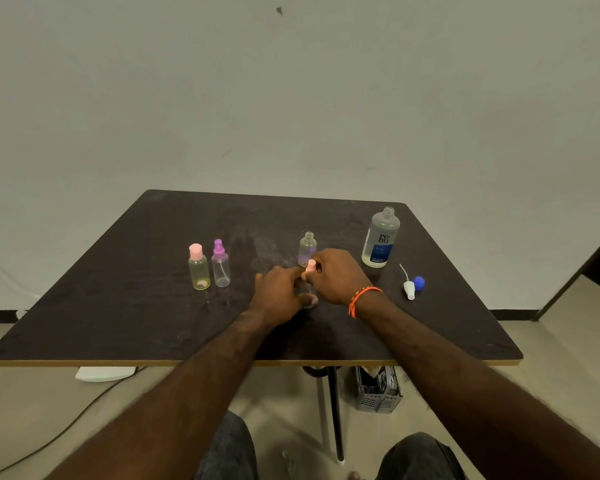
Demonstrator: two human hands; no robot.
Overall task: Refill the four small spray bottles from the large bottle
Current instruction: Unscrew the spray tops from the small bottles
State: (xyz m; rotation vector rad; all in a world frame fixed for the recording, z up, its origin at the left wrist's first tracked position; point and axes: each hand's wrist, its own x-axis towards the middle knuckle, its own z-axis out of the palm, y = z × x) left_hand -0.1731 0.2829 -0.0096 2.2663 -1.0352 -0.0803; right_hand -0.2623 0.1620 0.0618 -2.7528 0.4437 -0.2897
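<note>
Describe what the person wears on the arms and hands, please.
Both forearms are bare, with no sleeves in view, and neither hand wears a glove. The right hand has an orange thread bracelet at the wrist, with loose ends hanging down from a knot. The left hand and its wrist carry nothing: no ring, watch or band can be seen.

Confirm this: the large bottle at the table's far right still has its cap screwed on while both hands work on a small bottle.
Not quite. The head view shows the large bottle uncapped, its threaded neck bare. Both hands, left hand and right hand, do work on a small bottle.
</note>
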